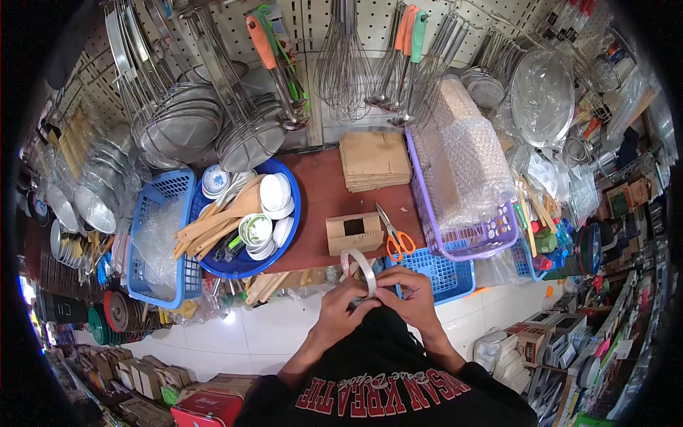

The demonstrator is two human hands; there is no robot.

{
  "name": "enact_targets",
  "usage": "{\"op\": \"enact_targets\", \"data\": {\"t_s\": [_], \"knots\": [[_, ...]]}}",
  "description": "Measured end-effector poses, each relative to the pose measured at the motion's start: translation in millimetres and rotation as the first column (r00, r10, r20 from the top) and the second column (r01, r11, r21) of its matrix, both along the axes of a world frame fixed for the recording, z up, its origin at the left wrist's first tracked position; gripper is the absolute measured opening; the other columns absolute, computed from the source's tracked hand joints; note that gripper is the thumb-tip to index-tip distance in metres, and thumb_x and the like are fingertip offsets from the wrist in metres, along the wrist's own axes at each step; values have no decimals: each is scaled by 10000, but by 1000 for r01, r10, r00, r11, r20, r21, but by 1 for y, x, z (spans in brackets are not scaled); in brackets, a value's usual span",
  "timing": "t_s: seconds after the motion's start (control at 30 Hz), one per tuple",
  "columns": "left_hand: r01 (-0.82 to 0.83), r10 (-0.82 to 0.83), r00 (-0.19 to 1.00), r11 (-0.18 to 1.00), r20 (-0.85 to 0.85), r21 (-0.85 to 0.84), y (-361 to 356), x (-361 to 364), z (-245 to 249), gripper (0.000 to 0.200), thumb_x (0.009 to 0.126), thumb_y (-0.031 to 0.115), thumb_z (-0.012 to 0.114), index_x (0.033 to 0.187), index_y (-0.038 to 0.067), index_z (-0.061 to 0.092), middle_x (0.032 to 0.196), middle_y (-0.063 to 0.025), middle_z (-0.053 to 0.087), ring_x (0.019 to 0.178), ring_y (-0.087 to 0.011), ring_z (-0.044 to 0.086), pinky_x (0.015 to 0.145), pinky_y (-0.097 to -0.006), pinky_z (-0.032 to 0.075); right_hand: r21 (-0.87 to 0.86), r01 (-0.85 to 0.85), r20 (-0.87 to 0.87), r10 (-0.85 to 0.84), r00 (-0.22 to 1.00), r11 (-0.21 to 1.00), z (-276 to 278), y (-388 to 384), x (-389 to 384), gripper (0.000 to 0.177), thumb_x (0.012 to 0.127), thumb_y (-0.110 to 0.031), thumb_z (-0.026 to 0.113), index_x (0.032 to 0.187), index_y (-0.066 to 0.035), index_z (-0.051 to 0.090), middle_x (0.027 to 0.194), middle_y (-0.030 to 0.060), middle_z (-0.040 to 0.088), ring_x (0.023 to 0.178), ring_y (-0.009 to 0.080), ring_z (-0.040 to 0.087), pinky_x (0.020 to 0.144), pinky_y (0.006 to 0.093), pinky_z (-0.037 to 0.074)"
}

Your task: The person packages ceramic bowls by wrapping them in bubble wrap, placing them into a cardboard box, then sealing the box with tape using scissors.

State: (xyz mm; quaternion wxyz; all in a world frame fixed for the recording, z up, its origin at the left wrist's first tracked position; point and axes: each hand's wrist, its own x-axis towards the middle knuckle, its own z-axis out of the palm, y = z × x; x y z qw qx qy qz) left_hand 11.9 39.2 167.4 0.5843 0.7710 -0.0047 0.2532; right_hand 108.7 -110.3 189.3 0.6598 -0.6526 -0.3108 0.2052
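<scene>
A roll of clear tape (368, 274) is held upright in front of my chest. My left hand (341, 309) grips the lower part of the roll, fingers and thumb closed round it. My right hand (408, 293) pinches at the roll's right side, its fingertips against the tape; a loose end is too small to make out. Just beyond the roll lies a small brown cardboard box (354, 233) with a dark opening in its top. Orange-handled scissors (398, 242) rest beside the box, blades pointing away from me.
Flat brown paper sheets (375, 160) are stacked at the back of the red table (316, 203). A blue basin (295, 213) of bowls and wooden spatulas stands left. A purple basket (462, 252) with a bubble-wrap roll (466, 153) stands right. Whisks (343, 78) and strainers (181, 128) hang above.
</scene>
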Motion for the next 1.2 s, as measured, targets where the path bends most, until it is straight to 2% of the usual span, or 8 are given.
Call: {"op": "enact_targets", "data": {"t_s": [0.1,0.2,0.33,0.43,0.7,0.83,1.0,1.2], "knots": [[28,-26,999,999,44,-36,0,1,2,213,772,45,796,870,0,613,863,-143,670,782,-281,667,666,-346,513,36,-17,-64,20,998,999,-3,-2,-2,180,844,-26,716,1018,20,708,1027,124,686,967,188,649,817,294,498],[15,-12,999,996,32,-89,-1,-1,-2,251,782,97,806,876,5,592,867,-144,686,778,-265,678,689,-339,518,206,-46,-195,87,977,977,5,7,-3,182,863,-19,698,1040,25,700,1063,121,671,990,179,630,830,288,482],[7,-6,1000,998,12,-55,2,-1,-4,273,789,127,810,889,6,587,872,-133,703,786,-240,688,704,-336,521,125,-100,-158,119,980,987,2,7,0,182,874,-14,686,1051,27,694,1082,119,660,998,178,615,846,287,472],[23,-22,1000,995,4,-99,4,2,-1,226,781,55,794,881,2,599,907,-171,675,802,-297,681,709,-356,527,100,-83,-127,95,987,992,-4,7,1,174,872,-17,688,1039,30,693,1064,120,662,983,183,618,844,292,473],[32,-34,998,998,50,56,9,13,-5,212,760,16,776,889,1,608,916,-167,666,860,-352,655,757,-409,518,93,7,-67,-1,998,996,-8,11,-1,132,882,-32,688,981,56,697,1013,143,658,955,198,613,820,295,480],[43,-49,996,996,80,83,10,16,-6,211,753,11,777,887,1,614,913,-161,669,871,-355,658,760,-410,519,127,6,-139,12,990,992,-7,11,0,138,886,-34,686,991,54,697,1020,136,656,961,191,609,821,291,477],[7,-7,1000,1000,1,-9,6,8,-13,201,751,19,785,862,10,618,905,-154,677,898,-351,667,779,-411,523,204,-38,-224,84,971,978,-10,13,0,160,896,-37,681,1033,45,694,1040,119,655,968,165,606,832,282,466],[-7,6,999,1000,41,16,6,9,-16,188,759,29,783,856,17,622,902,-150,681,898,-356,664,789,-427,517,132,-38,-210,66,975,990,-12,11,-2,167,899,-33,674,1045,46,692,1052,128,654,992,177,606,858,285,464]]}}
